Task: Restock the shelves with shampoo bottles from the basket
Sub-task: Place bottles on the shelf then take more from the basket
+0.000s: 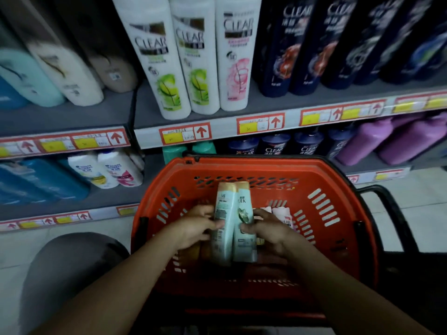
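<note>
A red plastic basket [338, 189] stands on the floor in front of the shelves. Over it I hold two pale green shampoo bottles side by side, caps pointing away from me. My left hand [193, 228] grips the left green bottle [223, 226]. My right hand [271, 230] grips the right green bottle [245, 228]. Under my hands a pink-and-white bottle [283, 217] lies in the basket, partly hidden. More items below are too dark to make out.
The upper shelf [266, 110] carries white Clear bottles [169, 59] and dark blue Clear bottles [285, 49]. The lower shelf holds blue, white, teal and purple bottles [391, 141]. The basket's black handle [387, 197] sticks out right. My knee [72, 267] is at lower left.
</note>
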The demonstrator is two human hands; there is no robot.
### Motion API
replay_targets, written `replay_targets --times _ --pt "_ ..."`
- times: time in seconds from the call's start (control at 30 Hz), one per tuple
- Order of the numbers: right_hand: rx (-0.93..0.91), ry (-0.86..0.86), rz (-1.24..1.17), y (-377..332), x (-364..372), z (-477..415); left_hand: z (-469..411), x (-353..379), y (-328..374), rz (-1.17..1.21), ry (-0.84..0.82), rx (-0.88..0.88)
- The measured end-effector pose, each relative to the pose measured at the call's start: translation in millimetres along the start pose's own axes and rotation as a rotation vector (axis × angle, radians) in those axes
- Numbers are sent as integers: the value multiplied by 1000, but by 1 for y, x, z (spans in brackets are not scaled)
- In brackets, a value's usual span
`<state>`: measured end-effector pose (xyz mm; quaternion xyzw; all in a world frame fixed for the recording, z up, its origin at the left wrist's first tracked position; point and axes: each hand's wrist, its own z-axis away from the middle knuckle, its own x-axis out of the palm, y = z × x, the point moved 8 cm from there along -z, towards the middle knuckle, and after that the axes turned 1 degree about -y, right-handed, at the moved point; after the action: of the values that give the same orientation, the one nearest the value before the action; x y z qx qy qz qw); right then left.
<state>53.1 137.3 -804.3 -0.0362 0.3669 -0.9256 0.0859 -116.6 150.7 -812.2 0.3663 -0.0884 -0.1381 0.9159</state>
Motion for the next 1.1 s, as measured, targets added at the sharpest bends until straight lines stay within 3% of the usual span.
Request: replay_targets --times 0.2,0.3,0.47,0.7,1.1 --pt "-107 8 -153 -43 1 56 46 34 54 264 -48 196" --pt "-165 63 -204 -61 6 85 73 49 78 191 -42 313" --pt "-359 79 -187 -115 2 131 116 34 115 179 126 497" --pt "-479 -4 -116 -190 -4 181 168 21 180 384 -26 630" --pt "-716 -62 -66 -286 3 225 243 -2 287 236 5 865"
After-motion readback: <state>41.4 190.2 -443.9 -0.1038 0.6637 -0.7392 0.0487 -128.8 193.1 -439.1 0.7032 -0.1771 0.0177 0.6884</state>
